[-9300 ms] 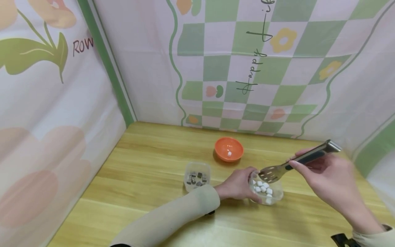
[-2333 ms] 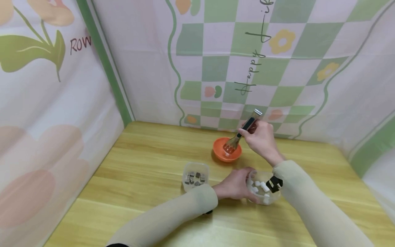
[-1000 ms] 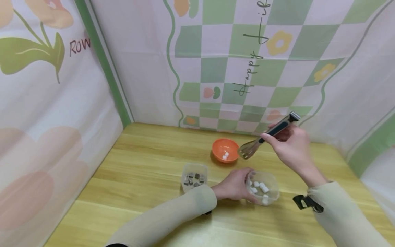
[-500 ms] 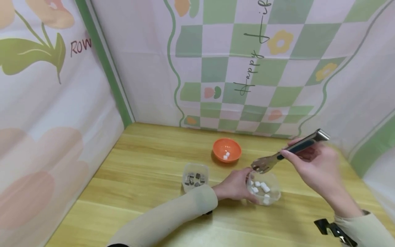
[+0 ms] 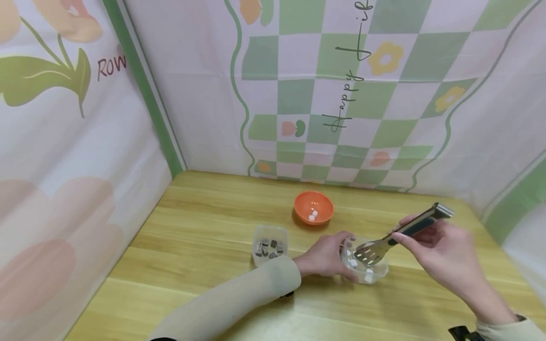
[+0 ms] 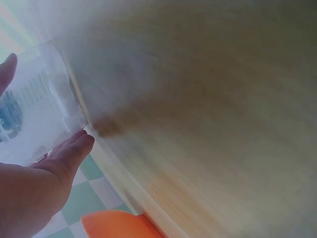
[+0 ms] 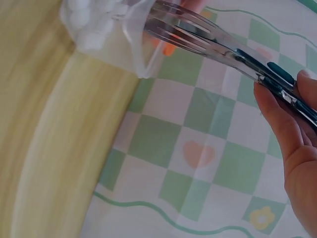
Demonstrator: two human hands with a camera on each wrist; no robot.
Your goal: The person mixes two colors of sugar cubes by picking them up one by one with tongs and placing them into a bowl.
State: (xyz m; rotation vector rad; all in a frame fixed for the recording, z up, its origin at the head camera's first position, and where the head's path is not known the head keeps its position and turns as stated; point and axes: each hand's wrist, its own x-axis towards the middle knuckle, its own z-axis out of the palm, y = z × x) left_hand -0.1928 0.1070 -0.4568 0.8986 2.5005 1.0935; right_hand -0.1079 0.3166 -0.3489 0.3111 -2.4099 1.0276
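Note:
My right hand (image 5: 448, 253) grips metal food tongs (image 5: 420, 222) with dark handle grips. The slotted heads of the tongs reach down into a clear plastic container (image 5: 381, 272), over the small white pieces (image 5: 368, 274) in it. These look like little rounded cubes; the tong heads hide some of them. My left hand (image 5: 326, 255) holds that container at its left side, thumb in front and fingers behind. In the right wrist view the tongs (image 7: 213, 42) enter at the container's rim (image 7: 141, 54). Behind it, an orange bowl (image 5: 304, 202) has two white pieces (image 5: 313, 215) inside.
A second clear container (image 5: 277, 230) with several dark metallic cubes (image 5: 268, 246) stands left of my left hand, partly behind the sleeve. The wooden table (image 5: 192, 227) meets a patterned curtain (image 5: 341, 94) at the back and another at the left.
A second white piece has come into the orange bowl. Since then the tongs have moved from beside the bowl back right and down into the clear container. My left hand has stayed in place.

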